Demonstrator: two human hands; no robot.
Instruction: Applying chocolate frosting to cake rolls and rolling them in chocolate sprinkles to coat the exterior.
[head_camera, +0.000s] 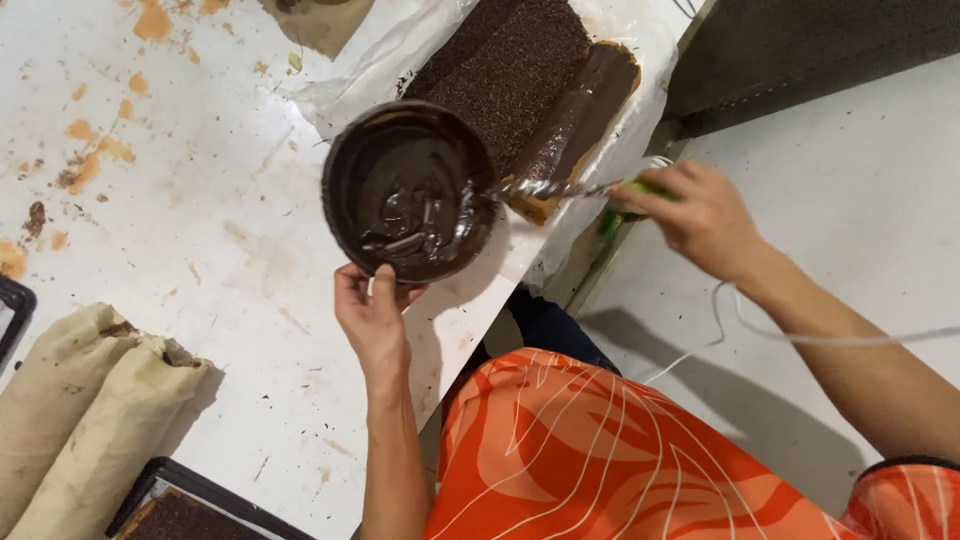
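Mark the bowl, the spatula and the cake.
bowl (345, 165), head view, bare left rim.
spatula (550, 187), head view, metal blade.
cake (505, 60), head view, sprinkled top.

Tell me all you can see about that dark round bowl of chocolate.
The bowl is round and shallow, coated all over in glossy dark chocolate, with thick swirls pooled at its bottom. It sits at the edge of a stained white table. The left hand grips its near rim, and a spatula held by the right hand dips in from the far side. Its material is hidden under the coating.

Bakery kitchen: chocolate-coated cake (520, 75), stained worktable (200, 230)
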